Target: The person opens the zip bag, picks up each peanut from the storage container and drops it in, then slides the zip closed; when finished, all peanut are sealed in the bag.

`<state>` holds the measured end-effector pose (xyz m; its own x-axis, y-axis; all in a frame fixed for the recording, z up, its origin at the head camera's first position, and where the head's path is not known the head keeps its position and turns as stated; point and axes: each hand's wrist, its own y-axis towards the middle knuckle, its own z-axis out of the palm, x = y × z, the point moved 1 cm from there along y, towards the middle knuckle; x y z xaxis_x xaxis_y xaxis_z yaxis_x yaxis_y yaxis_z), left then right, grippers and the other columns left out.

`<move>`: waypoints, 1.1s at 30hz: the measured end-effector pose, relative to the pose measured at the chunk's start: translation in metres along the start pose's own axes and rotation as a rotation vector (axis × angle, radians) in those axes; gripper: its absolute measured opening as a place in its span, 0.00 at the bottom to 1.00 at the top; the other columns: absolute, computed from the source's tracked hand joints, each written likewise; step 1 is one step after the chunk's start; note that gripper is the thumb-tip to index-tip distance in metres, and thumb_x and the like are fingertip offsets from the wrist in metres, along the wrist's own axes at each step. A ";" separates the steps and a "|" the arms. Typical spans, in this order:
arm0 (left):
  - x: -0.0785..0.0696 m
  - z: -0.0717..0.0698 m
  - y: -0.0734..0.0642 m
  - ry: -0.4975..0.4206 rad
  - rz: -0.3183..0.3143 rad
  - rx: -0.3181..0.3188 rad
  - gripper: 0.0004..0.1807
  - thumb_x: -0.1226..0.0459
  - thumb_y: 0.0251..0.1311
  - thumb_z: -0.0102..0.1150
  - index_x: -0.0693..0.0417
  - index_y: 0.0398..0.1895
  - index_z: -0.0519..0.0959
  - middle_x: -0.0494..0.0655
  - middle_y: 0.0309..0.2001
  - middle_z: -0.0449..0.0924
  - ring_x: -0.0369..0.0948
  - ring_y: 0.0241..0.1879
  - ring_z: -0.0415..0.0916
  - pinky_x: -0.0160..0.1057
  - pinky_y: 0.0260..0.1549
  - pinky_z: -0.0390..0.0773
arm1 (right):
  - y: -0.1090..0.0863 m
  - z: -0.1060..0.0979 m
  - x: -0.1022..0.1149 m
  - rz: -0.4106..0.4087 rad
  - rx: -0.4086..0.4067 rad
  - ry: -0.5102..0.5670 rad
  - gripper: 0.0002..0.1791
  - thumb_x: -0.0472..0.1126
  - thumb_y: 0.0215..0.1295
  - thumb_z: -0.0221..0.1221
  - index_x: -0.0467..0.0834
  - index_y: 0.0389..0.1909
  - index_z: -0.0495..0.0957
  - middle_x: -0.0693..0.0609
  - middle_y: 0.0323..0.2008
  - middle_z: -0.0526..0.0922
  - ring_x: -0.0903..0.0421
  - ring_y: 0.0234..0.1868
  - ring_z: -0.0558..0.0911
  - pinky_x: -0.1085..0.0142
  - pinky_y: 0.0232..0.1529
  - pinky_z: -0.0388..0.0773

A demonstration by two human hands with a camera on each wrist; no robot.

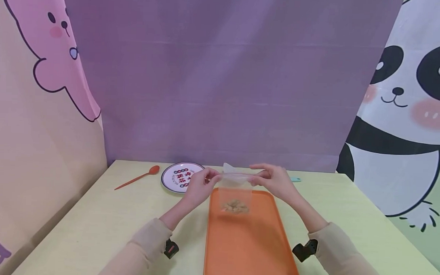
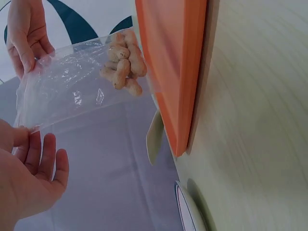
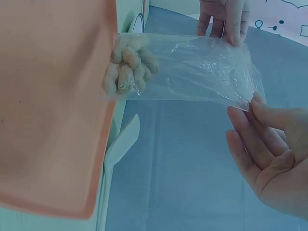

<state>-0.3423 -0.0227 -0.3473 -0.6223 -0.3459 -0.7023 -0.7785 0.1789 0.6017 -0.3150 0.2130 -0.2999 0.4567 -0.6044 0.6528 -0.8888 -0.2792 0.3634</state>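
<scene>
A clear plastic bag (image 1: 234, 192) hangs over the far end of an orange tray (image 1: 249, 243), with several unshelled peanuts (image 1: 235, 206) gathered at its bottom. My left hand (image 1: 201, 185) pinches one upper corner of the bag between thumb and finger. At the opposite corner, my right hand (image 1: 274, 180) pinches the plastic in the same way, its other fingers spread apart. Both wrist views show the bag (image 2: 72, 79) stretched between the two hands, and in the right wrist view the peanuts (image 3: 130, 65) are plain to see.
Left of the tray lies a white plate (image 1: 175, 177) with a dark rim and red writing, partly behind my left hand. Farther left is an orange spoon (image 1: 146, 176). A pale green utensil (image 3: 122, 142) lies behind the tray. A purple curtain (image 1: 222, 81) hangs behind the table.
</scene>
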 end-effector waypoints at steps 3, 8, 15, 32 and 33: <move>0.001 0.000 -0.001 -0.027 0.001 0.023 0.07 0.64 0.59 0.60 0.60 0.33 0.79 0.50 0.29 0.81 0.38 0.31 0.75 0.29 0.31 0.77 | 0.000 0.001 -0.002 0.019 0.000 0.017 0.23 0.44 0.60 0.62 0.43 0.55 0.75 0.48 0.33 0.87 0.53 0.35 0.85 0.60 0.42 0.81; 0.004 -0.001 -0.003 -0.088 -0.016 0.061 0.06 0.64 0.59 0.59 0.60 0.33 0.78 0.50 0.29 0.81 0.38 0.29 0.76 0.29 0.32 0.78 | 0.000 0.004 -0.004 0.029 0.007 0.038 0.22 0.44 0.60 0.63 0.43 0.55 0.75 0.46 0.34 0.87 0.54 0.36 0.86 0.62 0.40 0.81; 0.009 0.002 -0.004 -0.130 -0.015 0.130 0.08 0.63 0.62 0.57 0.61 0.38 0.78 0.52 0.32 0.82 0.37 0.30 0.79 0.30 0.32 0.80 | 0.005 0.013 -0.001 -0.051 0.030 0.000 0.25 0.44 0.58 0.64 0.42 0.57 0.74 0.44 0.49 0.81 0.49 0.44 0.83 0.59 0.43 0.82; 0.006 0.008 -0.007 -0.218 -0.090 0.164 0.10 0.63 0.61 0.58 0.61 0.42 0.78 0.55 0.37 0.82 0.48 0.34 0.80 0.33 0.31 0.81 | 0.014 0.045 0.025 -0.158 0.059 -0.058 0.08 0.45 0.61 0.62 0.47 0.34 0.85 0.56 0.33 0.85 0.57 0.40 0.81 0.58 0.45 0.79; 0.002 0.006 -0.008 -0.226 -0.087 0.173 0.10 0.64 0.62 0.58 0.62 0.42 0.77 0.57 0.37 0.82 0.50 0.34 0.80 0.34 0.31 0.82 | 0.015 0.045 0.026 -0.174 0.054 -0.061 0.07 0.45 0.60 0.62 0.47 0.33 0.85 0.56 0.31 0.85 0.57 0.39 0.81 0.59 0.44 0.79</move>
<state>-0.3381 -0.0193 -0.3555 -0.5400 -0.1567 -0.8269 -0.8201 0.3187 0.4752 -0.3178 0.1598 -0.3072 0.6024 -0.5871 0.5408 -0.7978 -0.4222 0.4304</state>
